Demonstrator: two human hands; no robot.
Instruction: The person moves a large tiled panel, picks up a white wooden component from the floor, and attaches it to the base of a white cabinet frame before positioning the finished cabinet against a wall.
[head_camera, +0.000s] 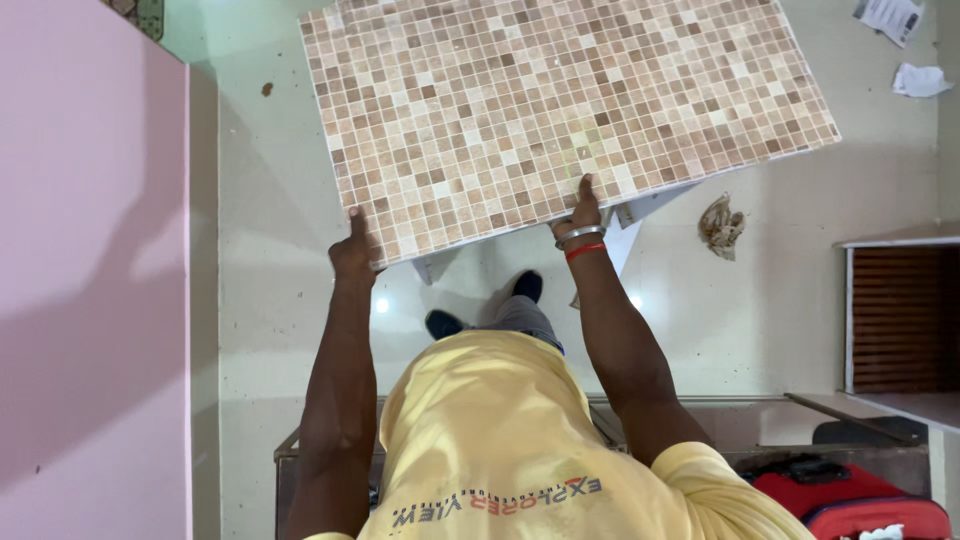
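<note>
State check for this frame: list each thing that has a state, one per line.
mosaic-pattern panel: lifted off the floor, tilted, held by its near edge
left hand: gripping the panel's near left corner
right hand: gripping the panel's near edge
paper scraps: lying loose on the floor
red bag: closed

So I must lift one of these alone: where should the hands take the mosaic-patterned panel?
Grip the mosaic panel by its near long edge, hands spread wide, left hand and right hand, coming from the body's side. It is broad, flat and thin, so a wide edge hold likely steadies it.
</note>
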